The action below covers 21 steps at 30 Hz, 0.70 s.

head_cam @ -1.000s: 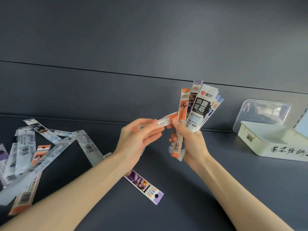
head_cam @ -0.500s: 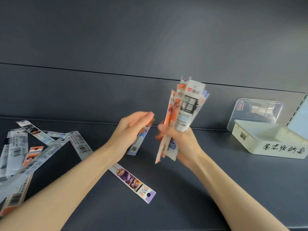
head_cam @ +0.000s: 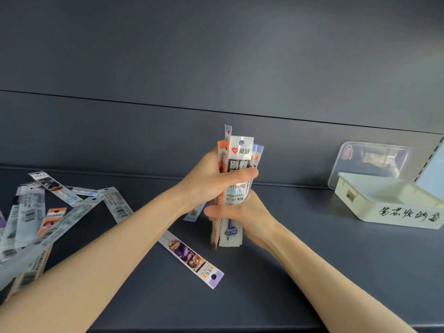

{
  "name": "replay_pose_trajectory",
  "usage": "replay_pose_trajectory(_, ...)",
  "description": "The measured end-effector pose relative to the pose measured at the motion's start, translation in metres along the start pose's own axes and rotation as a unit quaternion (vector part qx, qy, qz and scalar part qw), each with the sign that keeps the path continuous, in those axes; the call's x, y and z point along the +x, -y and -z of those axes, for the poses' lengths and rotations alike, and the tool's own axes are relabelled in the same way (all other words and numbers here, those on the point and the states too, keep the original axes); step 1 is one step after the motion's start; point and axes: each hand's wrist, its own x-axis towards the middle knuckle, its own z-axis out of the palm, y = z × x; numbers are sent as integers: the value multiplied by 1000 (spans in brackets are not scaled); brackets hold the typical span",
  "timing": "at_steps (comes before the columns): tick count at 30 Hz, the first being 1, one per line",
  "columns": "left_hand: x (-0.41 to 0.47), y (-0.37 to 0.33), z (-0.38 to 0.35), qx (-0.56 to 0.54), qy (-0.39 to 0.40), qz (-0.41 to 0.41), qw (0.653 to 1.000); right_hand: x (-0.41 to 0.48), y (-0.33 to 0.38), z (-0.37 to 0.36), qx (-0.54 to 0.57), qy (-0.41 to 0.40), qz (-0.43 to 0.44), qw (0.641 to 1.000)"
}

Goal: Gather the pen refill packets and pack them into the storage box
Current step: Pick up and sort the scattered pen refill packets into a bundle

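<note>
An upright bundle of pen refill packets (head_cam: 240, 155) stands on end on the dark shelf, held by both hands. My left hand (head_cam: 211, 181) wraps its upper half, thumb across the front packet. My right hand (head_cam: 235, 215) grips the lower half from the right. A purple and orange packet (head_cam: 192, 258) lies flat on the shelf under my left forearm. Several loose packets (head_cam: 48, 212) are scattered at the left. The cream storage box (head_cam: 389, 203) sits open at the right, with handwriting on its front.
A clear plastic lid (head_cam: 370, 159) leans against the back wall behind the box. The dark shelf surface (head_cam: 312, 272) ends at a front edge near the bottom of the view. A grey panel wall rises behind.
My left hand added its packet to the bundle and now grips it too. The fanned packets have been squared together and stood upright, lower ends down at the shelf.
</note>
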Motion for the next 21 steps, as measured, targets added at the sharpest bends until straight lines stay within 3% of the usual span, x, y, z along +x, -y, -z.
replay_pose_trajectory(2,-3,1,7,-12,20,9,1000,1,2,1,24,-32,7,999)
replay_pose_trajectory(4,-7,11,19,27,-10,35,999,1,4,8,60,-72,16,995)
replay_pose_trajectory(7,-13,44,38,215,-56,102,970,0,3,14,28,-89,5,996)
replay_pose_trajectory(9,-16,63,44,335,-14,130,933,0,0,14,20,-99,-9,995)
replay_pose_trajectory(11,-18,72,45,387,5,133,912,2,-2,14,26,-115,-9,993)
replay_pose_trajectory(17,-15,74,46,353,-76,122,924,4,-3,14,-10,-115,-27,993)
replay_pose_trajectory(21,-17,68,47,233,-180,96,951,4,-4,15,30,-146,-44,988)
